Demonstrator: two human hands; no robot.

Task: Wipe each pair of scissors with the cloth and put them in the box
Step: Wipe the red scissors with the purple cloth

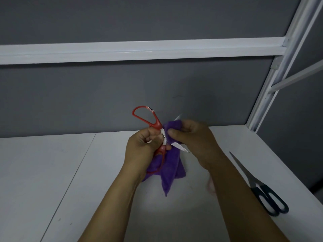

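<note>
Head view: your left hand [139, 147] grips the red scissors [154, 124] near the pivot, blades spread above the surface [52, 172], so your right hand [192, 135] pinches the purple cloth [170, 172] around one blade.

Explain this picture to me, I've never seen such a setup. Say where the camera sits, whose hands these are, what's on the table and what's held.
There is no machine here: a person works with bare hands, and the one camera sits on their head, looking forward and down. The left hand grips open red scissors near the pivot. The right hand pinches a purple cloth round one blade. On the white table, at the right, lie black-handled scissors, shut. No box is in view.
</note>
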